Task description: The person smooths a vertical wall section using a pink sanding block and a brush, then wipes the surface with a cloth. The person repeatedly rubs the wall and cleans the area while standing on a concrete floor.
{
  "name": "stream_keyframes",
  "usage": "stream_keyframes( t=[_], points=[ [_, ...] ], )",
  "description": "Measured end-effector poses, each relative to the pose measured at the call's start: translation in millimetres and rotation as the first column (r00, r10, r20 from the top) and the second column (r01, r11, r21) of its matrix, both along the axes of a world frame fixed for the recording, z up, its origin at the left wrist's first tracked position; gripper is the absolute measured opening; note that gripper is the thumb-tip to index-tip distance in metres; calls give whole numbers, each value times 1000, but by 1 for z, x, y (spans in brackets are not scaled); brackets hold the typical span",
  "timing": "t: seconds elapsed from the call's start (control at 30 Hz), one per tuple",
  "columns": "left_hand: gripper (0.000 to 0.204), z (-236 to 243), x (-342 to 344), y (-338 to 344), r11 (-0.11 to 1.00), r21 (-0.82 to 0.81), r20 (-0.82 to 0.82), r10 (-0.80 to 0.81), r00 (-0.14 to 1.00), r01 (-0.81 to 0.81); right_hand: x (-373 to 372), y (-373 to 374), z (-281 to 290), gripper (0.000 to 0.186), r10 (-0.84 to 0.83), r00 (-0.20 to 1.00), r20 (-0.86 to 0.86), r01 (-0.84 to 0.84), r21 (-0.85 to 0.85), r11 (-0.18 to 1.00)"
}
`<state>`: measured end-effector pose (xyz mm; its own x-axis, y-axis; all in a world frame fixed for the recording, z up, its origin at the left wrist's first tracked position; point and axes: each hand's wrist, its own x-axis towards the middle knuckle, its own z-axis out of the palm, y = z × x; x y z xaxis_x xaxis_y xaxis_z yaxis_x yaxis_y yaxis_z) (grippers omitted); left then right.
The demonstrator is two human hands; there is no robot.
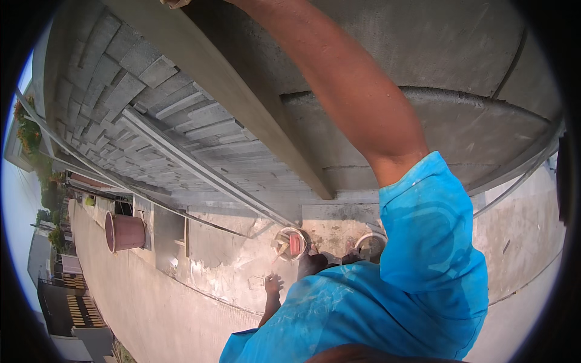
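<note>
My right arm is raised toward the top edge of the head view. Only a sliver of my right hand (175, 3) shows there, beside the upper end of a long smooth grey-brown vertical strip (242, 97) on the wall; most of its fingers are out of frame. My left hand (273, 284) hangs low at my side, fingers apart, with nothing visible in it. Near my feet stands a round white-rimmed bucket (281, 248) with a red block-shaped thing (295, 244) inside. Another round pale-rimmed bucket (370, 237) is partly hidden by my blue sleeve.
Left of the strip, rough grey stone cladding (121, 91) carries a long grey ledge (200, 163). Smooth grey plaster (448, 48) covers the wall to the right. A pinkish tub (125, 232) stands farther left, by the pale paved ground (127, 284). Plants (48, 193) grow beyond.
</note>
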<state>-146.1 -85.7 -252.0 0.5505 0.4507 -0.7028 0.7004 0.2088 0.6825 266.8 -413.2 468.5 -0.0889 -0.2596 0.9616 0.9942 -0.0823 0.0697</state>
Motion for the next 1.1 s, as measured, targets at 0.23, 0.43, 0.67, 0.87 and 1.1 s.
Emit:
stream_keyframes(
  t=[0.23,0.43,0.67,0.87,1.1],
  points=[
    [31,17,-65,13,994,83,-107,80,991,-72,-11,29,-251,36,11,911,-412,-63,-112,992],
    [30,17,-64,25,995,69,-105,82,991,-75,-24,2,-255,31,171,905,-389,-185,2,983],
    [36,22,-22,0,991,128,-84,-13,996,24,16,9,-39,25,62,996,-59,-56,104,993],
    [32,42,-85,11,991,121,-152,65,986,-47,0,68,-197,28,81,964,-252,-64,77,995],
    [25,40,-55,27,992,117,-139,-18,990,35,-48,-1,-411,32,74,657,-750,-199,-79,977]
  ],
)
